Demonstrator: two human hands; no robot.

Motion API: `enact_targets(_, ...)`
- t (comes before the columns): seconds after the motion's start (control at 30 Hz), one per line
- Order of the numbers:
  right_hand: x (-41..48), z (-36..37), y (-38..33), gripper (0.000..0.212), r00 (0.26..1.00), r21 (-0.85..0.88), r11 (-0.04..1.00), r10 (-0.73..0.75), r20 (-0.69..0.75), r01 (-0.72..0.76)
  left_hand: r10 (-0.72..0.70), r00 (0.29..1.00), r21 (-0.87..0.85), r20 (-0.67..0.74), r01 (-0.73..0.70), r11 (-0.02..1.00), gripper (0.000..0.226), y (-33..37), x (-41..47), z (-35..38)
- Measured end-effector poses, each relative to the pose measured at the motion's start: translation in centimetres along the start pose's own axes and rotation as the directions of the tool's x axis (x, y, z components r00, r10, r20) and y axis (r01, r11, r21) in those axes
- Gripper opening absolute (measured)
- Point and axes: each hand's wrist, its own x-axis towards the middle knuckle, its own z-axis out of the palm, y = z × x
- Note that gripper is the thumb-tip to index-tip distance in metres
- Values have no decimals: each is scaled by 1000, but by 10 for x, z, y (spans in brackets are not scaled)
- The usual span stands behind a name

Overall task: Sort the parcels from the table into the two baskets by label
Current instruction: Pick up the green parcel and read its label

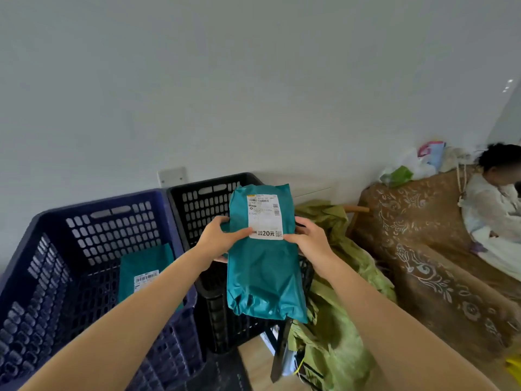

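I hold a teal plastic parcel upright in front of me, its white shipping label facing the camera. My left hand grips its left edge, thumb on the label's lower corner. My right hand grips the right edge, thumb by the label. The parcel hangs over the black basket. To its left stands the blue basket, with another teal parcel lying inside, partly hidden by my left forearm.
Crumpled green sacking lies to the right of the black basket. A brown patterned sofa stands further right, with a person in white sitting on it and bags behind. A white wall rises behind the baskets.
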Motion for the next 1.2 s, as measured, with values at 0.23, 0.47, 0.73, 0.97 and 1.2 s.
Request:
enact_targets(0.23,105,24,-19,54,990,-28,1000,-10,141,14,-47,996,-14,-75,46,999,76,17,87,-22)
enact_targets(0.47,185,54,0,62,970,-59,998,36,240,-22,-136,984,-5,-111,137,991,80,7,152,-32)
enact_targets(0.73,238,85,48,61,914,-148,985,142,381,-91,-309,922,-34,-233,310,950,73,-27,198,-22)
enact_targets(0.97,270,120,93,63,839,-279,946,285,463,-167,-413,843,40,-345,452,891,70,-71,231,-19)
enact_targets(1.2,285,144,138,66,742,-373,898,412,528,-233,-466,821,197,-330,543,817,69,-110,251,-5)
